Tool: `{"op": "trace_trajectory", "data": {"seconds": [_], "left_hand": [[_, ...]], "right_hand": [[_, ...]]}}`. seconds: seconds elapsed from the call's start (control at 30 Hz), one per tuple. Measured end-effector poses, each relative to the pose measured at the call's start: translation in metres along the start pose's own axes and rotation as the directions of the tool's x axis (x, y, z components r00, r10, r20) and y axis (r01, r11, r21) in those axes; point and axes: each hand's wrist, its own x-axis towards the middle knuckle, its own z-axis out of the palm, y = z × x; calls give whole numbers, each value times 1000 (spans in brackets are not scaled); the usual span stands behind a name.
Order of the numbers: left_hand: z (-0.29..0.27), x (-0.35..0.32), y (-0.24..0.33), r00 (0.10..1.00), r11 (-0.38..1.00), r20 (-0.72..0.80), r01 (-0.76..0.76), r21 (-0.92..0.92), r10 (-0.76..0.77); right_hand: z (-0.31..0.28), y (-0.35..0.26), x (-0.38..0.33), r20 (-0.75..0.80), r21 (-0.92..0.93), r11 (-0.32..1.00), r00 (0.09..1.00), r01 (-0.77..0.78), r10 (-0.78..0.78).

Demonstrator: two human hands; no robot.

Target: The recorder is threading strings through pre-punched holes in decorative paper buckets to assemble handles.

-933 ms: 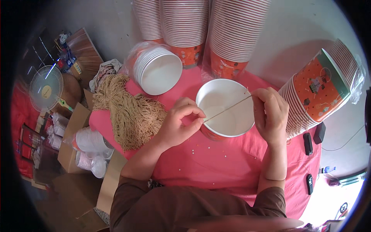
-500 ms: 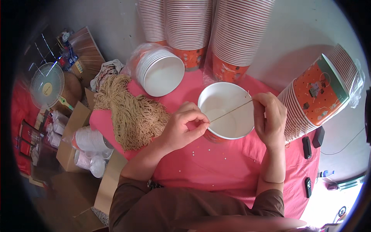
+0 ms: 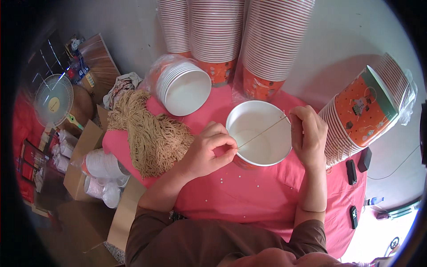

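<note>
A thin tan string is stretched between my two hands, slanting up to the right across the mouth of a paper bucket. My left hand pinches its lower end at the bucket's left rim. With thumb and forefinger, my right hand grips the upper end beside the right rim. The bucket stands upright, white inside and orange outside; no contents can be made out. Left of my left hand lies a large bundle of similar tan strings.
Tall stacks of paper buckets stand along the wall. A shorter wrapped stack lies tilted behind the string bundle; another stack leans at the right. Small white bits dot the red tablecloth. Open cardboard boxes sit at the left.
The view has shifted slightly, so most things sit a little lower. Both hands keep hold of the string, which remains stretched over the bucket.
</note>
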Motion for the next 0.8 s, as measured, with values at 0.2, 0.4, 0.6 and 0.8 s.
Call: {"op": "trace_trajectory", "data": {"seconds": [0.2,0.4,0.6,0.8], "left_hand": [[-7,3,2,996,995,34,-86,52,84],[-13,7,-2,984,966,122,-151,208,128],[-21,3,-38,980,987,136,-155,40,149],[-20,-6,-49,998,804,4,59,-592,-70]], "right_hand": [[-1,-3,5,14,66,997,999,-39,38],[2,-3,18,124,178,976,987,-122,101],[-33,4,12,493,643,557,841,-525,223],[-62,1,16,584,571,774,798,-274,-148]]}}
